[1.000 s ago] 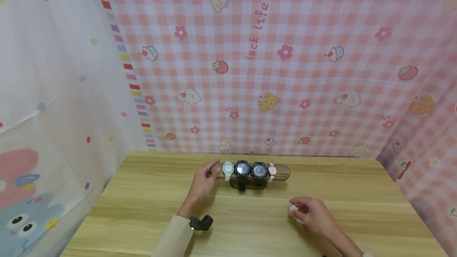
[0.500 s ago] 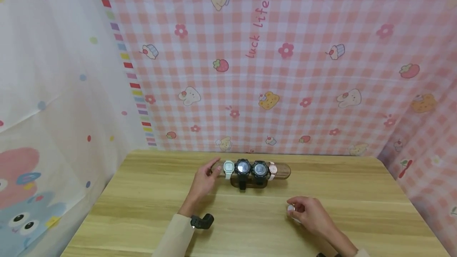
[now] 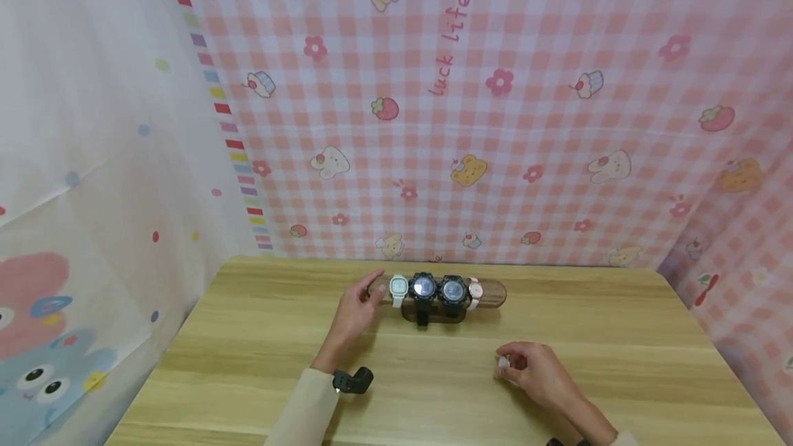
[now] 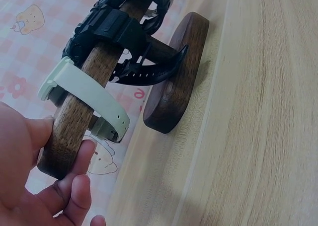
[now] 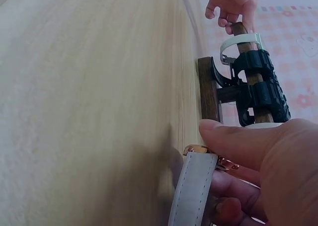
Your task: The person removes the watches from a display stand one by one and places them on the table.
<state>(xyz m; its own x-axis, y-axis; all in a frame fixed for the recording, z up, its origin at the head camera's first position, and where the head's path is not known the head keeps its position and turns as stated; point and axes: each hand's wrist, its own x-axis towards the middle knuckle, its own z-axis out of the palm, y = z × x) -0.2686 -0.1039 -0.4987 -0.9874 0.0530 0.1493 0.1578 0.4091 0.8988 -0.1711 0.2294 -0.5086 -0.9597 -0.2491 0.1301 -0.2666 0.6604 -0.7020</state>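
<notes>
A dark wooden watch stand [image 3: 494,293] stands toward the back of the table. Its bar carries a pale mint watch [image 3: 398,286], two chunky black watches [image 3: 424,286] and a small pink-strapped watch [image 3: 476,291]. My left hand [image 3: 355,308] pinches the bar's left end between thumb and fingers, beside the mint strap [image 4: 94,94]. In front and to the right, my right hand [image 3: 540,369] holds a watch with a white stitched strap [image 5: 193,188] and rose-gold buckle [image 5: 198,149]. Its fingers partly hide that watch.
The stand's oval base [image 4: 185,74] rests on the light wood table [image 3: 403,384]. Pink checked cloth [image 3: 409,122] hangs right behind the table's back edge, and a white printed cloth [image 3: 111,157] hangs at the left. A black wrist device [image 3: 353,380] is strapped to the left wrist.
My right hand has shifted slightly left with the white-strapped watch, which has turned a little. The left hand keeps its grip on the bar's end. The head view has tilted slightly.
</notes>
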